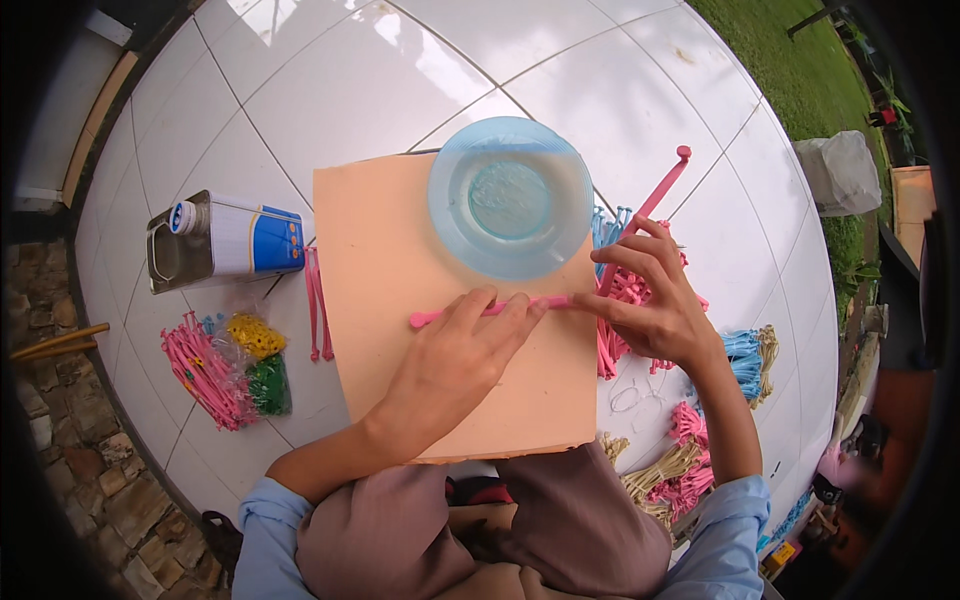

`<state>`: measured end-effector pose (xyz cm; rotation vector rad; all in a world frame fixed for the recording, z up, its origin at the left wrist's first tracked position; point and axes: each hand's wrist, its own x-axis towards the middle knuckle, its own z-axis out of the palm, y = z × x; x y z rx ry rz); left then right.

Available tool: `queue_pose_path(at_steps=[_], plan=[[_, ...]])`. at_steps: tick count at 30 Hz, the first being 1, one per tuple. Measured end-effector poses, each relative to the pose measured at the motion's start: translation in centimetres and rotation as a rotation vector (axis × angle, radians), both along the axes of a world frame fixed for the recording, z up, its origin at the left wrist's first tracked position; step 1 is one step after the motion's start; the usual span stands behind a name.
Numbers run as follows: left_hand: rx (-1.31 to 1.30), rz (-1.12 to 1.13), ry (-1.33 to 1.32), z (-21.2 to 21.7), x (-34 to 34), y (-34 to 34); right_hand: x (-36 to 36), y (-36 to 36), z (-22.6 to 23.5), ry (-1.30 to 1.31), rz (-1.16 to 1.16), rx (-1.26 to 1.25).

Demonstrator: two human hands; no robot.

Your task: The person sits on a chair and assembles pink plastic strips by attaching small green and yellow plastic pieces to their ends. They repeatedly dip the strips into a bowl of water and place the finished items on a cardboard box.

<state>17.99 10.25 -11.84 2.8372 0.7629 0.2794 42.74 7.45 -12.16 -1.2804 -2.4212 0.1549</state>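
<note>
Head view: person is sitting with a peach-coloured board (380, 230) in front, both hands working at its right-hand half. Left hand (455, 345) is lying low over the board, fingers gripping narrowly on a knob-ended pink strip (432, 319); knob is sticking out on the left. Right hand (645, 295) is pinching at the strip's right end by the board's right edge, thumb and fingers close together there, other fingers spreading. A pink length with a knob (684, 153) is running from the right hand toward far right; can't tell if it's the same strip.

Light-blue translucent dish (455, 215) is sitting on the board's far right part, beyond the hands. Left of board: a metal can (230, 240) is lying on its side, two loose pink strips (317, 310) lying between can and board. Nearer, a bundle of pink strips (200, 375) is lying beside bags of yellow pieces (256, 336) and green pieces (268, 385). Right: pink pile (632, 290) is lying behind the right hand; blue bundle (742, 358) and beige bundle (655, 472) are resting nearer on the white tiles (560, 80).
</note>
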Motion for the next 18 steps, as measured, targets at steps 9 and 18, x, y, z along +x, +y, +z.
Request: queue_pose_path(at_steps=[9, 18], plan=[[-0.037, -0.002, -0.009, 0.0, -0.1, 0.1, -0.7, 0.0, -0.6, -0.09, -0.011, 0.029], [-0.032, 0.002, -0.03, -0.1, 0.1, 0.2, -1.8, -1.0, -2.4, 0.461, -0.341, 0.142]])
